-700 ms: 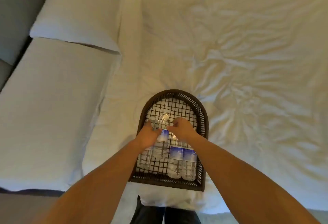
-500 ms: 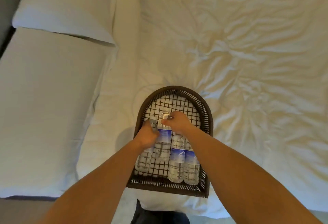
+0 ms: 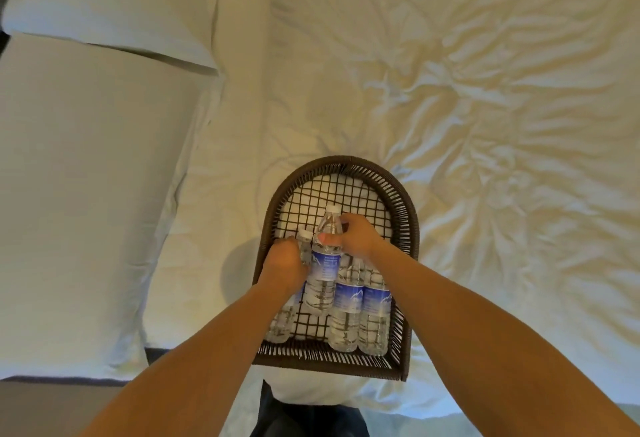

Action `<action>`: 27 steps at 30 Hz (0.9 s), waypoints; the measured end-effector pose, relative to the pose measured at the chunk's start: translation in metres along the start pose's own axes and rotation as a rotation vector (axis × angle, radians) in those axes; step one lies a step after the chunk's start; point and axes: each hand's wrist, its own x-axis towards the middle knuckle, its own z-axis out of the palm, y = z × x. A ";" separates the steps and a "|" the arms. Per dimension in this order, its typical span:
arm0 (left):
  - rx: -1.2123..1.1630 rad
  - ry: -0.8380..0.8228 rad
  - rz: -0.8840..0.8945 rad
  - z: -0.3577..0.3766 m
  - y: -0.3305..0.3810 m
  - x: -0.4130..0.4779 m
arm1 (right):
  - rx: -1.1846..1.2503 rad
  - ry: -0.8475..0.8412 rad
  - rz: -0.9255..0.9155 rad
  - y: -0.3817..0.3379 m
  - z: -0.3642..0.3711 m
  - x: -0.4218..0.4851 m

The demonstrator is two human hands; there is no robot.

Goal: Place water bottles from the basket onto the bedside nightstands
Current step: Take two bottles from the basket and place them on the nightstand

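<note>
Dark woven basket (image 3: 412,229) sits on the bed (image 3: 485,107) near its near edge, flat end toward the person, rounded end toward the middle of the bed; four clear water bottles lie inside, none on a nightstand yet, and no nightstand is in view.

Right hand (image 3: 356,237) is wrapped round the shoulder and neck of the second bottle (image 3: 323,274), thumb across the front, fingers behind; closed, gripping it. Left hand (image 3: 282,260) is curled over the upper part of the leftmost bottle (image 3: 282,319) just below its cap; it looks clasped on it, though the fingers are hidden under the knuckles.

Orientation: all four lie with long axes running from the bed's near edge toward its middle, white caps pointing away from the person, bases toward the basket's flat end; the second bottle sits further forward than the others and seems tipped cap-up. The two right bottles (image 3: 360,312) lie side by side, touching, untouched by either hand.

Handling, as judged: full, so moderately heavy for their size; thin plastic walls, likely to dent under a hard squeeze; smooth and somewhat slippery, the blue label giving a little more purchase; not fragile. Best hold seems the shoulder below the cap or the labelled waist; one bottle per hand looks manageable.
</note>
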 end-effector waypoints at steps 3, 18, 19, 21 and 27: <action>-0.029 0.059 0.037 -0.004 -0.001 -0.020 | -0.008 0.033 -0.075 0.008 -0.002 -0.023; -0.350 0.288 0.119 -0.030 -0.021 -0.146 | -0.111 0.135 -0.389 0.032 0.017 -0.116; -0.401 0.314 0.103 -0.031 -0.023 -0.153 | -0.138 0.140 -0.429 0.031 0.017 -0.121; -0.490 0.374 0.063 -0.037 -0.025 -0.168 | -0.215 0.146 -0.509 0.024 0.016 -0.133; -0.661 0.534 0.027 -0.062 -0.041 -0.222 | -0.454 0.050 -0.684 -0.021 0.009 -0.173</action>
